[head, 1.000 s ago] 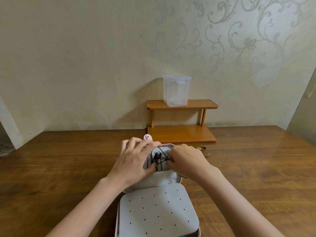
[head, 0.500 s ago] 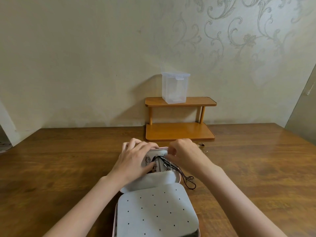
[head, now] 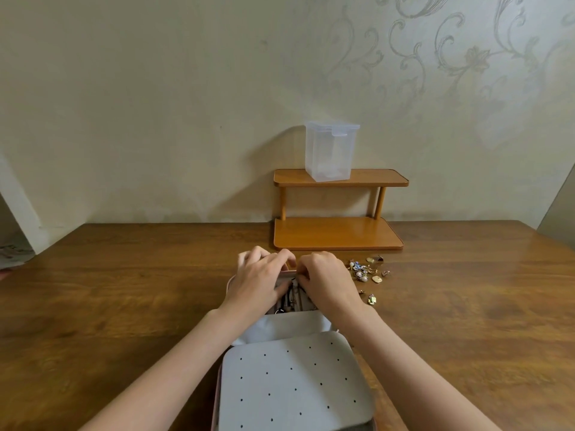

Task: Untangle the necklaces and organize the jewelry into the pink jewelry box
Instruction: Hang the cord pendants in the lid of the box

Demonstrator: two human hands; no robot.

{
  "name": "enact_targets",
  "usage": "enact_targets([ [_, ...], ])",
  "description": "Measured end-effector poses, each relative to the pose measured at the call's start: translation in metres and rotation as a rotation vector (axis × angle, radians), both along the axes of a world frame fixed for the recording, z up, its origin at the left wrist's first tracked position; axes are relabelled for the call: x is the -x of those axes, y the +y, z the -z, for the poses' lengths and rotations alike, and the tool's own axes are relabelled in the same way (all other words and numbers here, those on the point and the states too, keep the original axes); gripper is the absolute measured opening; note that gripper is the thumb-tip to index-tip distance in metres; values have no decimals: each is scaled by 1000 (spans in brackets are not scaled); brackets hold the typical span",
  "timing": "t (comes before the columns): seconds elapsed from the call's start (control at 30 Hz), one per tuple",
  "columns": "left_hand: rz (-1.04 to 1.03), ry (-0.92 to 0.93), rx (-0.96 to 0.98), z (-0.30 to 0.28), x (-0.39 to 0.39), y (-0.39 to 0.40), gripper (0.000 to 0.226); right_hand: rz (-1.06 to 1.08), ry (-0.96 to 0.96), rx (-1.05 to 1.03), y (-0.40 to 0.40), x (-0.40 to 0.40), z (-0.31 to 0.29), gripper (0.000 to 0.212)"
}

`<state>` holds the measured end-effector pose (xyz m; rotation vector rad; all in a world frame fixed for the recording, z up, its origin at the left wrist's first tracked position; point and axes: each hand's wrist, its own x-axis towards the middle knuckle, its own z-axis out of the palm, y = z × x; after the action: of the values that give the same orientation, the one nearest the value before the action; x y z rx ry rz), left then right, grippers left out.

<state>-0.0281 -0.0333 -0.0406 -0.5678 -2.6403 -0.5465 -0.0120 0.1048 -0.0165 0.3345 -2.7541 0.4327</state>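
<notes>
Since the earlier frame the black cord's loop has gone from the table [head: 124, 290], and both hands have drawn together. At frame centre, the right hand [head: 326, 279] pinches the cord [head: 293, 283] over the jewelry box [head: 295, 325]; the left hand [head: 259, 279] hides its fingertips, grip unclear. Loose jewelry [head: 365, 270] lies right of the box, before a wooden shelf [head: 339, 233] against the patterned wall.

A room in a home: cream wallpaper with grey floral scrollwork [head: 451, 51], a dark wooden worktop [head: 124, 290], and a small two-tier orange-brown wooden shelf [head: 339, 233] against the wall.
</notes>
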Motion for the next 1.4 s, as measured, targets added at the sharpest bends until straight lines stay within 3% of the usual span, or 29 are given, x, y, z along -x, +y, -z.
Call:
enact_targets([
  [0.2, 94, -91, 106, 2, -1, -2, 21, -138, -124, -272, 6, -3, 1, 24],
  [0.4, 134, -149, 145, 5, 1, -6, 17, -42, -357, -35, 30, -7, -9, 25],
  [0.57, 266, -115, 119, -8, -2, 7, 26, 41, -590, -60, 24, -29, -9, 39],
  [0.67, 321, -263, 219, -6, -7, 16, 30, 82, -516, -102, 13, -43, -4, 33],
  [0.9, 276, -339, 43, -7, -16, 14, 30, 112, -397, -296, -1, -47, -15, 35],
  [1.03, 236, -440, 57, -9, -11, 11, 21, 39, -354, -158, 1, -33, -21, 12],
  [1.23, 78, -501, -219, -6, -12, 8, 18, -36, -401, 214, 14, 2, -18, 18],
  [1.4, -87, -587, -476, -4, -6, 12, 20, -31, -456, 377, 14, 15, -8, 19],
])
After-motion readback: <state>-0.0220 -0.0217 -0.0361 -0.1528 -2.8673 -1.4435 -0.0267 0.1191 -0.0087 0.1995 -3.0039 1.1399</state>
